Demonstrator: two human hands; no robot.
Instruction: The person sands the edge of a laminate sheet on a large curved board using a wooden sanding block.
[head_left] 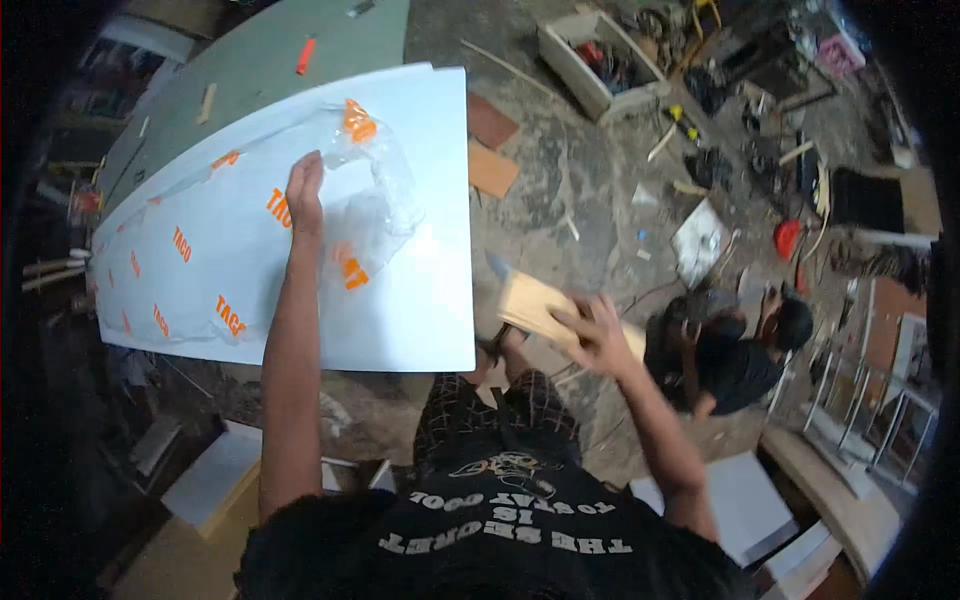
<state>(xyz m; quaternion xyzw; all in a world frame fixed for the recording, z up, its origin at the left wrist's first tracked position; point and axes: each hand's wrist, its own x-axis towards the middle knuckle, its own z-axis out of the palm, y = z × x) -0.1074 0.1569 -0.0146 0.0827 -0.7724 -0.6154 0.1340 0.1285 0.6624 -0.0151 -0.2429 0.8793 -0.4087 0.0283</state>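
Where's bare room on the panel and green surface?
White panel: between clear film and right edge, down to the near right corner. Green surface: right of the orange strip. Crowded: floor at right, from open box to crouching person.

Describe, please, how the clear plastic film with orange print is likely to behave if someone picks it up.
The clear plastic film is probably floppy, as it bunches into creases beside the left hand. It is likely light for its size, since it looks thin enough for the white panel to show through. Its glossy highlights suggest it may be slippery.
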